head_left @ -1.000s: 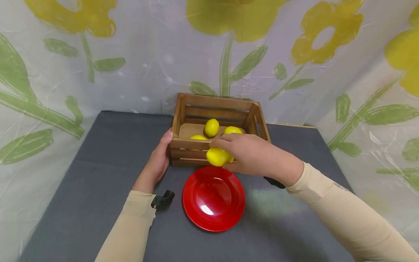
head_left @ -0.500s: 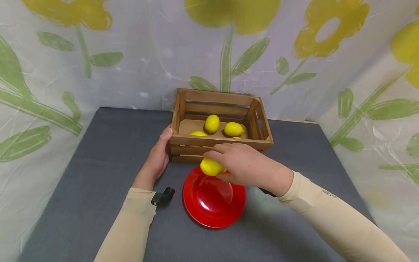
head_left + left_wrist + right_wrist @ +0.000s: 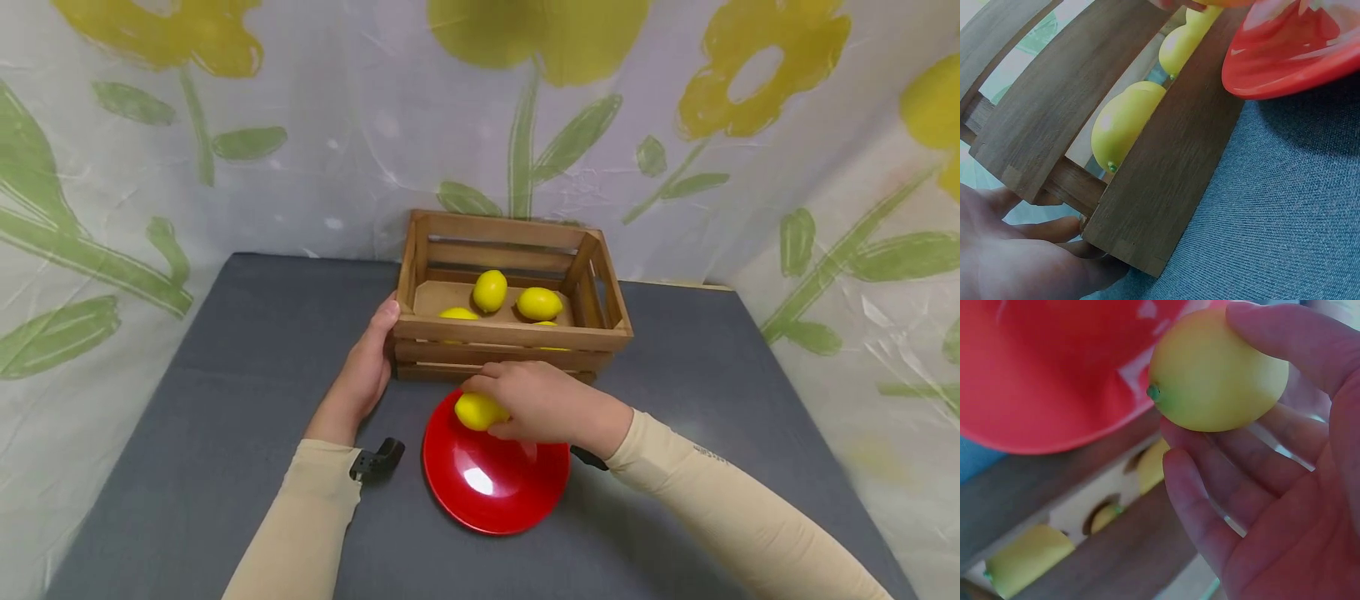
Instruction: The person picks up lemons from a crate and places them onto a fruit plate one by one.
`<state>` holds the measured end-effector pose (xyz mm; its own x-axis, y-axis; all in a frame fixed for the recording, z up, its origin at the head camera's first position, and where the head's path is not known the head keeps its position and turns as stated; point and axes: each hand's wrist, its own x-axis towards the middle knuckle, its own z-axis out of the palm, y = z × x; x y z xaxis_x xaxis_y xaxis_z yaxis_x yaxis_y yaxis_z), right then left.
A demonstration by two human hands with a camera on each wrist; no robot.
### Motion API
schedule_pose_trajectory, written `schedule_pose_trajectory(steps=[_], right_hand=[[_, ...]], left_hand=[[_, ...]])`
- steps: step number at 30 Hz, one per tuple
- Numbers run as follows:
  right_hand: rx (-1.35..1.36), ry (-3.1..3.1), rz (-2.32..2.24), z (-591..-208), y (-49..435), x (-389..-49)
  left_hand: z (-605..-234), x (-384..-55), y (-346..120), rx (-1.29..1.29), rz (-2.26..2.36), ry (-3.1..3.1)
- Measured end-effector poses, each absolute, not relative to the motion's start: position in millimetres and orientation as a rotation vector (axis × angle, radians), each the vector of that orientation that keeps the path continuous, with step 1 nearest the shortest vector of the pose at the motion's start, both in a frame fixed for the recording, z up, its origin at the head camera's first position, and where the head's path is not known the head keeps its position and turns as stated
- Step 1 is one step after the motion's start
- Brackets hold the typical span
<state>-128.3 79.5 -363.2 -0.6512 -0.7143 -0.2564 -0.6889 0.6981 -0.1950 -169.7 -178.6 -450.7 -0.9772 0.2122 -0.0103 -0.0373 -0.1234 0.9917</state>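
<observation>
My right hand point(image 3: 547, 404) holds a yellow lemon point(image 3: 477, 412) over the back part of a shiny red plate point(image 3: 498, 508). In the right wrist view, thumb and fingers pinch the lemon point(image 3: 1216, 378), its green tip facing the plate point(image 3: 1029, 434). A slatted wooden crate point(image 3: 517, 333) stands right behind the plate. Several lemons lie in it, among them one upright point(image 3: 490, 291) and one on its side point(image 3: 539, 304); the front slats partly hide others. My left hand point(image 3: 360, 379) grips the crate's left end, thumb at the top corner; the left wrist view shows its fingers point(image 3: 1054, 230) against that end.
A dark grey cloth point(image 3: 247, 400) covers the table. Behind the crate rises a pale curtain point(image 3: 337, 150) painted with yellow flowers, and it continues along both sides. Black straps point(image 3: 377, 457) sit at the wrists.
My right hand has carried the lemon from in front of the crate's rim toward me and down, over the plate. The left hand has stayed at the crate.
</observation>
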Motion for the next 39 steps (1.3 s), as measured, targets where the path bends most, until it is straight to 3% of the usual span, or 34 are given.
schedule_pose_trajectory(steps=[21,39], right_hand=[[-1.176,2.595,-0.097,-383,74,-129],[-1.046,2.620,-0.126,-368,82,-134]], left_hand=[[-450,-165,-180,0.206,2.217,1.978],[-452,-170,-178,0.227,2.250,1.946]])
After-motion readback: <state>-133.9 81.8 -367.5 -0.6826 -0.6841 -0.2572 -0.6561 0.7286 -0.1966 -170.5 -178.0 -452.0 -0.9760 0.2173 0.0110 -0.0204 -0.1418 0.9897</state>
